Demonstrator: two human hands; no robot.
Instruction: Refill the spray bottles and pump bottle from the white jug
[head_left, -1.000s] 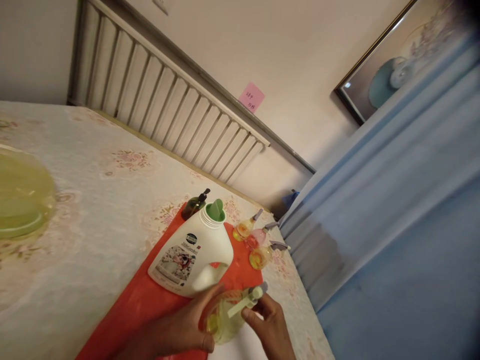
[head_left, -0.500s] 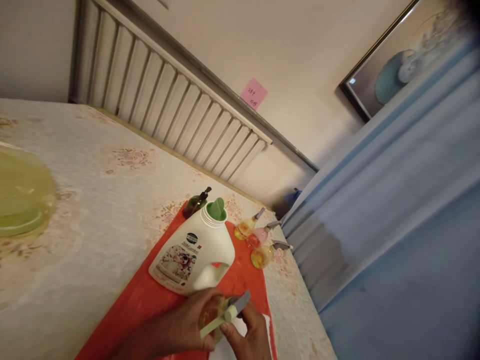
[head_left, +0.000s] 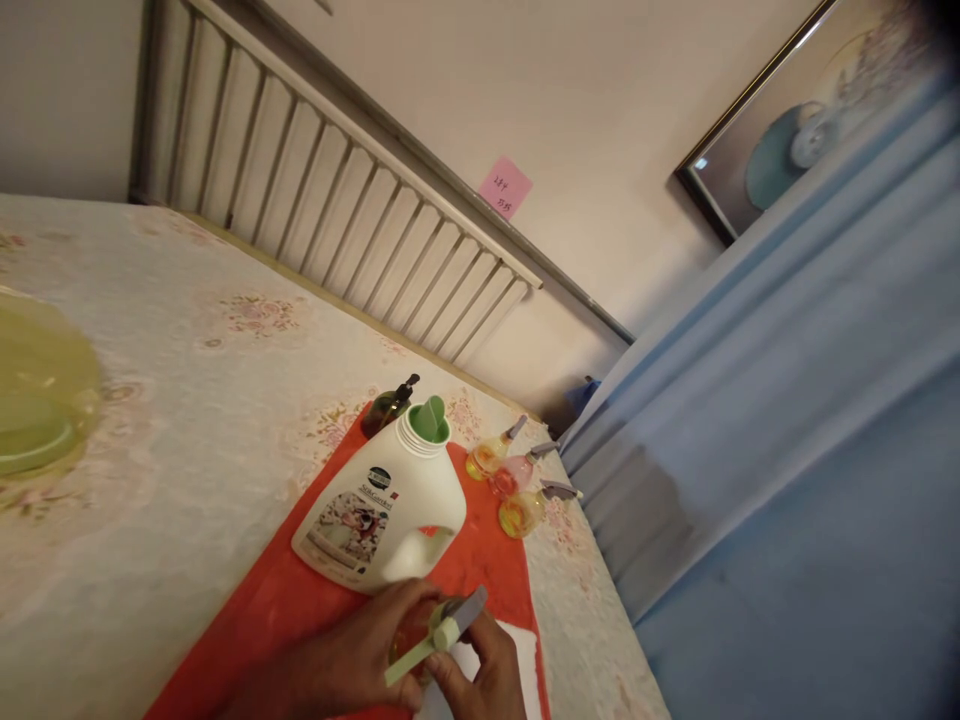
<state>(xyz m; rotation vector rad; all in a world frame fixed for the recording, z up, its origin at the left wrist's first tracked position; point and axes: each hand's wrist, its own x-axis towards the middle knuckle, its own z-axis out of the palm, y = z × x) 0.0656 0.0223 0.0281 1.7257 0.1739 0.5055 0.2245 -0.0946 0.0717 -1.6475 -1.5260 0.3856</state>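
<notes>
A small clear bottle (head_left: 409, 636) with a grey and pale-green spray head (head_left: 444, 634) is held low in the view, between both hands. My left hand (head_left: 345, 655) wraps round its body from the left. With thumb and fingers, my right hand (head_left: 486, 662) grips the spray head from the right. Most of the bottle's body is hidden by the fingers. Just beyond the hands stands a white detergent jug (head_left: 431, 500), its green-lined mouth uncapped. Under it all lies a red cloth (head_left: 480, 562), with a white sheet (head_left: 523, 640) partly beneath my right hand.
Behind the jug is a dark green pump bottle (head_left: 384, 411). To its right stand a yellow spray bottle (head_left: 486, 460), a pink one (head_left: 511, 477) and another yellow one (head_left: 521, 514). A yellow translucent basin (head_left: 45, 365) is at far left. A blue curtain (head_left: 787, 450) borders the right side.
Both hands and the bottle have shifted slightly left and down in the view. The whole scene has drifted a little left as well. The grip looks the same.
</notes>
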